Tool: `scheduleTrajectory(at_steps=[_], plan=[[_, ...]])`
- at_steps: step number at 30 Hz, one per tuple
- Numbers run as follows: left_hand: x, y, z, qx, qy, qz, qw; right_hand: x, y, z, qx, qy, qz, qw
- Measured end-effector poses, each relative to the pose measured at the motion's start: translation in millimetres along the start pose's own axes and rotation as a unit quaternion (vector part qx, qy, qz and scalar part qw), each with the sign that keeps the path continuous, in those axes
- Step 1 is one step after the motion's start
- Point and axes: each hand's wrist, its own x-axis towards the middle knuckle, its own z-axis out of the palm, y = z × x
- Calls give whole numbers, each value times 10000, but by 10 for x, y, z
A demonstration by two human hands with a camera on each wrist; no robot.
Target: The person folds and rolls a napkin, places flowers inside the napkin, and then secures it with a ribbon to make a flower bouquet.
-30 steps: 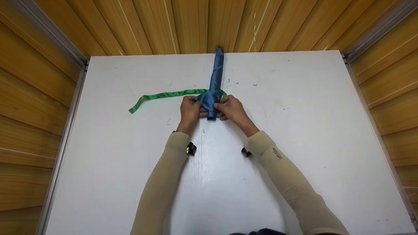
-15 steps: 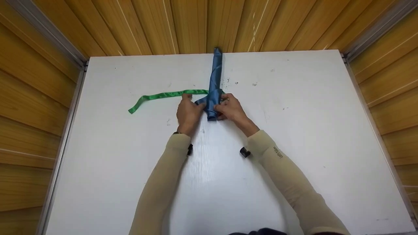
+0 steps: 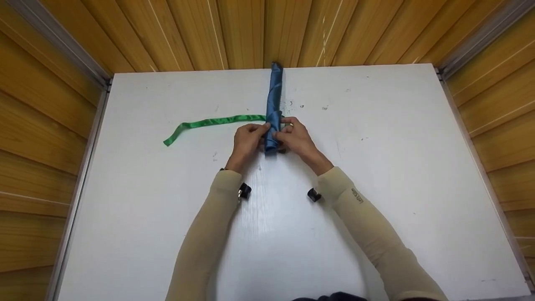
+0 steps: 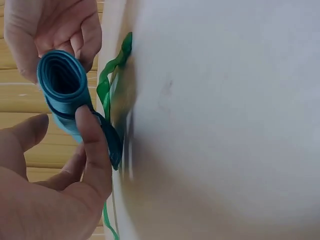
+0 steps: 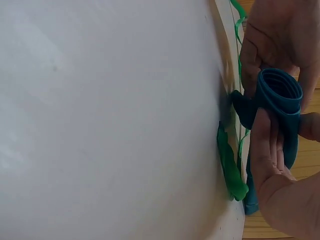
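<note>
A blue satiny cloth (image 3: 273, 96), rolled into a tube, lies lengthwise between my hands, its far end at the table's back edge. In the left wrist view, the near end of the rolled cloth (image 4: 64, 75) shows coiled layers, with a loose flap below. My left hand (image 3: 247, 141) holds the tube's left side near this end, fingers underneath and thumb near the top. My right hand (image 3: 299, 138) grips the right side, thumb on top and fingers below, as the right wrist view shows. A green ribbon (image 3: 213, 121) passes under the tube and trails left.
The white tabletop (image 3: 368, 167) spreads around the cloth, with a few small marks. Wood-look panels (image 3: 242, 33) stand behind the table and along both sides. Each sleeve cuff carries a small black camera (image 3: 314, 195).
The spread, bunched near part of the cloth has become a narrow roll. My left hand drew back to the left, then returned to the tube; the right hand stayed nearly in place.
</note>
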Motion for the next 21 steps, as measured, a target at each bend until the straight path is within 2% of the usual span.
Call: scheduleTrajectory(at_steps=[4,8,11,15,21], plan=[[42,6,-8,-462,-221,-521,9973,-15,-10,1,395,-214,-124,9989],[79,0,-31,-1240,-509,-1040,9855,-15,-2,-4,559,-302,-194,9978],[87,-20,-49,-1584,-607,-1257,9775,-10,14,-13,401,-291,-165,9986],[86,-54,-53,-1639,-588,-1383,9750,-14,34,-22,159,-283,36,9995],[89,-68,-48,-1677,-583,-1317,9753,-26,36,-34,-154,-132,297,9994]])
